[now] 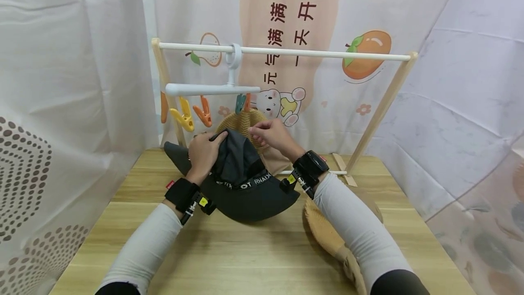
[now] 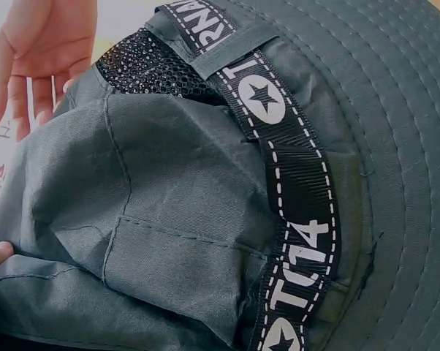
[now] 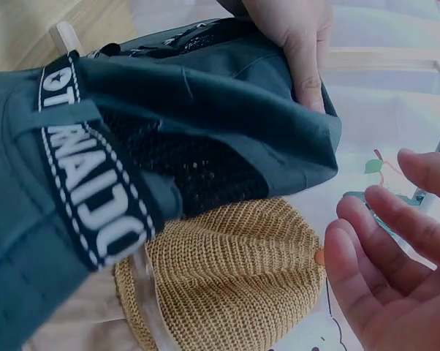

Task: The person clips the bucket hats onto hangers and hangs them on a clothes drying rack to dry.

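My left hand (image 1: 203, 153) pinches the crown of a dark grey-green bucket hat (image 1: 251, 204) between thumb and fingers. The hat hangs over the table, its brim low and wide, with a lettered black band (image 2: 300, 197) and a black mesh panel (image 2: 158, 66). My right hand (image 1: 275, 136) is raised just right of the crown. In the right wrist view its fingers (image 3: 395, 248) are loosely bent, apart from the hat, with nothing between them. Behind, a tan knitted hat (image 3: 242, 278) hangs from teal (image 1: 240, 104) and orange clothespins at the hanger's right end.
A white hanger (image 1: 204, 89) hangs on the rack's white rod (image 1: 311, 53). Yellow (image 1: 185, 115) and orange (image 1: 203, 113) clothespins dangle from its left part. A tan hat (image 1: 323, 226) lies on the wooden table (image 1: 229, 258), partly under my right forearm.
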A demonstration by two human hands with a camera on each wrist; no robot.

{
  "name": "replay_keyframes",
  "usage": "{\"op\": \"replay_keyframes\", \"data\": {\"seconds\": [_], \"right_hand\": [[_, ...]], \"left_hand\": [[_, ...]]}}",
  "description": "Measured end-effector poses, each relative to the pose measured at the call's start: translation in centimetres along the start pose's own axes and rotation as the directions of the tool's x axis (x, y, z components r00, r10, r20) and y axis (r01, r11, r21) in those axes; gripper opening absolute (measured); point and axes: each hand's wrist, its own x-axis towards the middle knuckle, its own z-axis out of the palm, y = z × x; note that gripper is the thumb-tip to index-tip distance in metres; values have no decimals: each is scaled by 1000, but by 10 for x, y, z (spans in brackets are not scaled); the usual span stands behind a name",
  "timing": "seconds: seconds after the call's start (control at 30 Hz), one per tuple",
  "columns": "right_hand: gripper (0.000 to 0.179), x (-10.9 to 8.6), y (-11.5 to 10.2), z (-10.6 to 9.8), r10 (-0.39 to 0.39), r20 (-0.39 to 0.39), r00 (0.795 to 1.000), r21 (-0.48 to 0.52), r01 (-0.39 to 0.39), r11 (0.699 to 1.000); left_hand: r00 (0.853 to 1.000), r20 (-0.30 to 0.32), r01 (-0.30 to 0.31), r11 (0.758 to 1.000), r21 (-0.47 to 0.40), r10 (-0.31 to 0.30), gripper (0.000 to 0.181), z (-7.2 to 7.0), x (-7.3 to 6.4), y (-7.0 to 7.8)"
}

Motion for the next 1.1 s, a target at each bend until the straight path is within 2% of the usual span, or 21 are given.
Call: {"op": "replay_keyframes", "data": {"seconds": [0.2, 0.33, 0.5, 0.67, 0.8, 0.93, 1.1], "right_hand": [[31, 6, -5, 7, 12, -17, 1000, -24, -12, 1000], [28, 9, -8, 11, -3, -18, 1000, -74, 2, 997], [32, 16, -10, 8, -39, -48, 998, -166, 31, 986], [33, 21, -13, 7, -25, -51, 998, -175, 16, 984], [34, 27, -16, 3, -33, -66, 997, -211, 18, 977], [38, 33, -16, -3, -72, -103, 992, -295, 39, 955], [42, 39, -15, -6, -75, -122, 990, -287, 37, 957]], "left_hand": [[1000, -23, 16, 1000, -10, -16, 49, 3, 5, -6], [999, -16, 34, 999, -23, -34, 37, 4, 7, -9], [998, -23, 58, 998, -25, -58, 32, 7, 11, -10], [996, -42, 79, 996, -38, -81, 30, 9, 13, -14], [996, -56, 74, 997, -38, -76, 29, 10, 15, -16], [995, -49, 81, 996, -34, -83, 39, 11, 19, -15], [995, -33, 97, 995, -18, -98, 55, 12, 22, -14]]}}
